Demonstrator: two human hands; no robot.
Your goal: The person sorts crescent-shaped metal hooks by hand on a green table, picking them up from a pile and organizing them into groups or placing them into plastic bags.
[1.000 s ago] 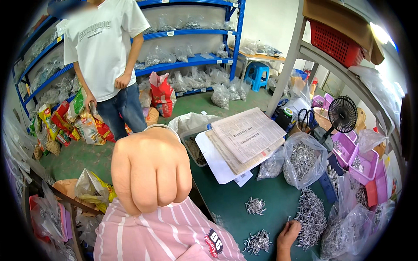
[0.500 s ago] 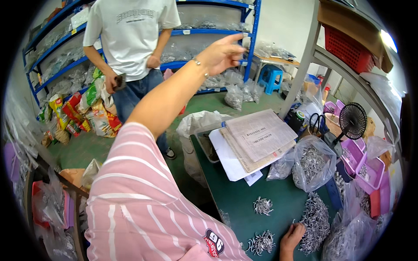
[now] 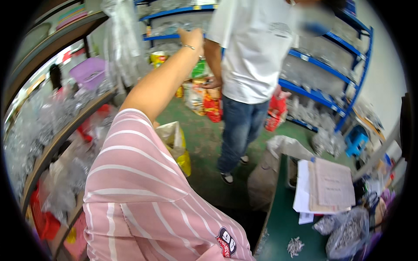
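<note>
My left arm, in a pink sleeve with white stripes, reaches far out ahead and up. At its end my left hand [image 3: 191,38] is held in the air with fingers stretched out and nothing in them. It touches nothing and appears in front of the blue shelf rack [image 3: 163,37]. A person in a white T-shirt [image 3: 248,61] and jeans stands to the right of it. My right hand is out of view. On the green table [image 3: 273,228] lie a small heap of silvery metal pieces [image 3: 295,247], stacked papers [image 3: 333,185] and a clear bag of similar pieces [image 3: 348,235].
A wooden shelf [image 3: 65,124] crammed with clear bags runs along the left, holding a purple basket [image 3: 88,71]. A yellow sack [image 3: 184,161] stands on the floor beside my arm. A whitish sack [image 3: 261,174] leans by the table; a blue stool [image 3: 356,141] is at right.
The view has swung left, so the table and person sit further right and the left shelf shows more. My left arm stays raised. My right hand has left the view.
</note>
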